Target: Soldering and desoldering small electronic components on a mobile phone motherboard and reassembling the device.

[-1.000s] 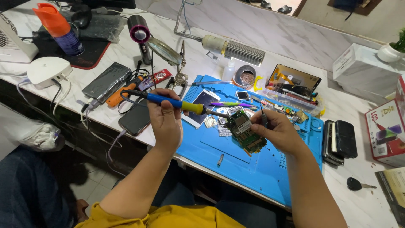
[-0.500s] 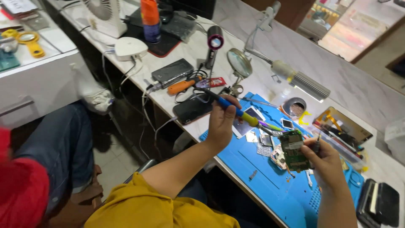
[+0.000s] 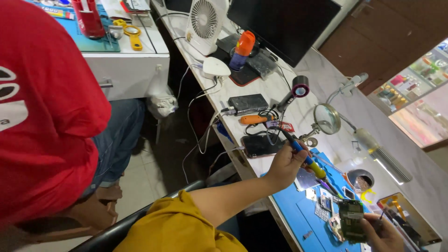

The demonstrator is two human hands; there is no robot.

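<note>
Two hands working apart: left hand gripping soldering iron tight, shaft slanting down-right toward green circuit board; right hand pinching board at lower right over blue mat.

left arm in yellow sleeve extends forward from lower centre, forearm bare, elbow bent slightly. left hand raised, fingers curled in closed grip, thumb side up, wrist straight. right hand low at bottom right edge, partly cut off by frame, fingers curled in pinch grip, palm turned inward. 2 hands well apart.
</note>
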